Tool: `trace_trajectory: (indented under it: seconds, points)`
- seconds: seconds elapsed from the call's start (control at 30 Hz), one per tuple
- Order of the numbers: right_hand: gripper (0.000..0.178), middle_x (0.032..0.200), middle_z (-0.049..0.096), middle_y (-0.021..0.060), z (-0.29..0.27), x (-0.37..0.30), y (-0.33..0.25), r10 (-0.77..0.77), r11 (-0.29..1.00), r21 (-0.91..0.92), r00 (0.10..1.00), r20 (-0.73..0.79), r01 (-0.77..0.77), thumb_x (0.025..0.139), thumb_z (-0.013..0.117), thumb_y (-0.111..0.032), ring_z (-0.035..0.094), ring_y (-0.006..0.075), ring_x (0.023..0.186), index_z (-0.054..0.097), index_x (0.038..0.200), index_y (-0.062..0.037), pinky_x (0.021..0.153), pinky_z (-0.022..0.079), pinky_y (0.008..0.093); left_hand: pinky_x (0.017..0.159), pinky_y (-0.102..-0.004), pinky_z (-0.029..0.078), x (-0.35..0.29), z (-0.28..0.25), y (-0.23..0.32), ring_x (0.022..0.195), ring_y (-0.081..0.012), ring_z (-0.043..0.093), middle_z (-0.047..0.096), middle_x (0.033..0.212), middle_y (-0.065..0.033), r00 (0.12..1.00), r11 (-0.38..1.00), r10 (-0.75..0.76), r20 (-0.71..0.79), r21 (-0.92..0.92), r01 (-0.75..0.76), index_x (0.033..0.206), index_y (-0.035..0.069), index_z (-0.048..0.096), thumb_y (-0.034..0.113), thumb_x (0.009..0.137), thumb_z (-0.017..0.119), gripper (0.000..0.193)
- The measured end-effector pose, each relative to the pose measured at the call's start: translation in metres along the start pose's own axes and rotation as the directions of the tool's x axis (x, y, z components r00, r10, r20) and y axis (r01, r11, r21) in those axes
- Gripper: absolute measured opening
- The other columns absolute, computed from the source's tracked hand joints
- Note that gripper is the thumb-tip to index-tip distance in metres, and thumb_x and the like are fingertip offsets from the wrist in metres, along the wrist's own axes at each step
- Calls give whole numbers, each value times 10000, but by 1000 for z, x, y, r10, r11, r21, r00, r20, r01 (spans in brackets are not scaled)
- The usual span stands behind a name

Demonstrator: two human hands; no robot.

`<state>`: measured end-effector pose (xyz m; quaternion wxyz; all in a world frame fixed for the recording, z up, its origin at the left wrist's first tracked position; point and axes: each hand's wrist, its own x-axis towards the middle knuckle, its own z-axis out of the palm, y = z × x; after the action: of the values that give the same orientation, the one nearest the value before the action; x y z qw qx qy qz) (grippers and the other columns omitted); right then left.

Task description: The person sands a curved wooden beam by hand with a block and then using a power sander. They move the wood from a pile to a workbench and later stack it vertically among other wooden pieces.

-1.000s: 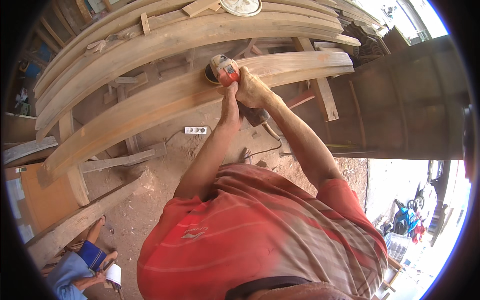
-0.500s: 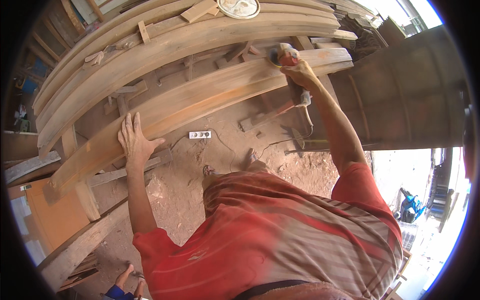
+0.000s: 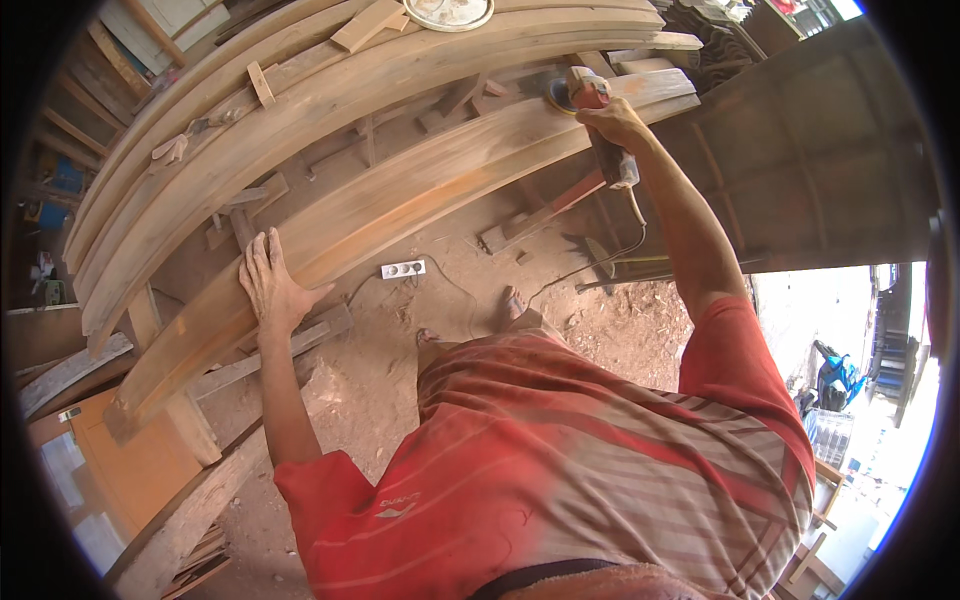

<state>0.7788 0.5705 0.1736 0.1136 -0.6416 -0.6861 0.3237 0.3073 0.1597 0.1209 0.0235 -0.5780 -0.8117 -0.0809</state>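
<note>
A long curved wooden beam [image 3: 410, 185] lies across supports in front of me. My left hand [image 3: 272, 285] rests on its left part, fingers stretched out and thumb spread to the side, holding nothing. At the beam's right part, my right hand [image 3: 617, 122] is wrapped round an angle grinder [image 3: 590, 94] with a red head and dark body. The grinder's round disc [image 3: 562, 96] is over the beam's upper face; whether it touches the wood I cannot tell. A cord [image 3: 641, 215] hangs from the tool's rear end.
Beyond the beam, several more curved beams [image 3: 330, 115] lie side by side, with a round white lid [image 3: 450, 10] on top. A white power strip [image 3: 403, 269] sits on the dusty floor. An orange panel [image 3: 125, 455] stands at lower left, a large dark panel [image 3: 810, 170] at right.
My right hand and the grinder have shifted slightly right along the beam. My left hand keeps its place on the wood. The whole view has tilted a little.
</note>
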Motion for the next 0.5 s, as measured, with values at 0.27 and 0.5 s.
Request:
trace_trajectory:
  seconds: [0.27, 0.5]
  points:
    - [600, 1097, 740, 224, 77, -75, -99, -289, 955, -11, 934, 210, 298, 749, 791, -318, 717, 357, 1071, 643, 1247, -19, 922, 544, 409, 1200, -578, 259, -4, 6, -3, 1482, -401, 312, 362, 1576, -205, 999, 999, -7, -35, 41, 9, 1615, 67, 268, 550, 578, 943, 1328]
    - [754, 1156, 693, 335, 109, -104, -132, -283, 930, -141, 908, 308, 338, 746, 808, -400, 680, 443, 1139, 570, 1255, 103, 980, 534, 455, 1187, -570, 285, -4, 7, -6, 1472, -400, 339, 384, 1567, -212, 999, 999, -10, -49, 38, 12, 1594, 35, 292, 557, 571, 943, 1320]
